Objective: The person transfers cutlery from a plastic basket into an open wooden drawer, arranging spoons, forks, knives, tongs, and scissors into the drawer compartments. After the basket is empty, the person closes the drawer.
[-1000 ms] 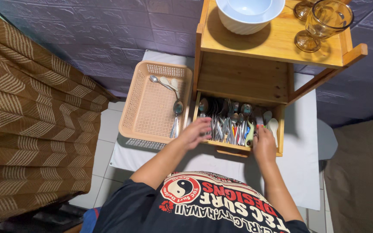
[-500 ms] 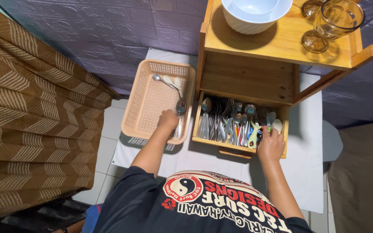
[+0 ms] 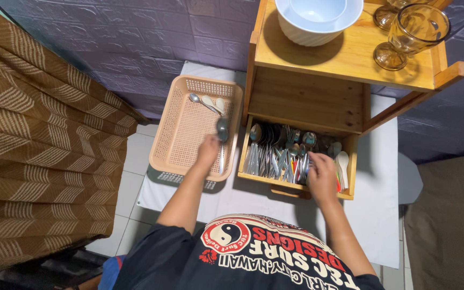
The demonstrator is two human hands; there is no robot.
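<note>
A wall of grey-purple brick-pattern panels backs a low bench [image 3: 371,215] draped in white cloth, with pale floor tiles and a brown striped curtain [image 3: 38,161] to the left. On the bench stands a wooden shelf unit [image 3: 318,96] with an open wooden drawer [image 3: 296,185] at its foot, crowded with mixed metal cutlery [image 3: 277,158]. Just left of it sits a peach-coloured perforated plastic basket [image 3: 181,129].

The left hand [image 3: 209,152] is inside the basket, fingers closed on the handle of a long metal spoon [image 3: 222,134] whose bowl points toward the far end. The step looks like setting that spoon down in the basket, where another metal spoon [image 3: 197,100] and a white spoon [image 3: 208,102] already lie at the far end. The right hand [image 3: 320,174] rests over the drawer's cutlery, fingers curled among the pieces; whether it grips one, I cannot tell. A next move would call for singling one piece out of the tangle.

On the shelf top stand a white ribbed bowl [image 3: 318,19] and amber footed glasses [image 3: 412,35], well above the work. The drawer's left wall and the basket rim lie between the two hands.
</note>
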